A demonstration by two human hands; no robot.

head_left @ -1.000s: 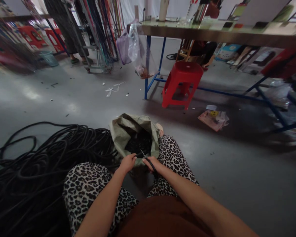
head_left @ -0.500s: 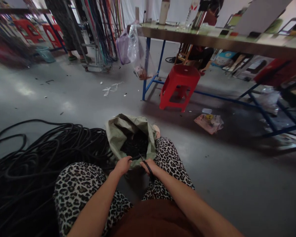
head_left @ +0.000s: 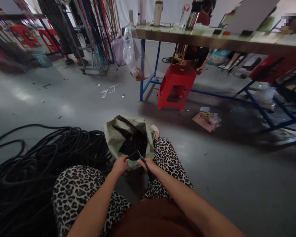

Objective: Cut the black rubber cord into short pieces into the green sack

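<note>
My left hand (head_left: 120,165) is closed on a black cord (head_left: 132,155), whose free end points right over the near rim of a pale green woven sack (head_left: 111,136). In my right hand (head_left: 148,165) is a pair of black-handled scissors (head_left: 146,164), its blades close to the cord's end. Whether the blades touch the cord I cannot tell. Dark short pieces (head_left: 133,143) lie inside the sack, which stands open between my knees. To the left, a large heap of black cord (head_left: 71,144) is piled on the floor.
A red plastic stool (head_left: 177,86) stands by a long worktable (head_left: 199,38) with blue legs. A clear plastic bag (head_left: 135,59) hangs from the table corner. A pink packet (head_left: 207,121) and white scraps (head_left: 108,90) lie on the floor. Another person stands at the back left.
My left hand has drawn slightly left, and a longer stretch of cord shows between my hands. The scissor blades now tilt more upward. The whole view has shifted a little.
</note>
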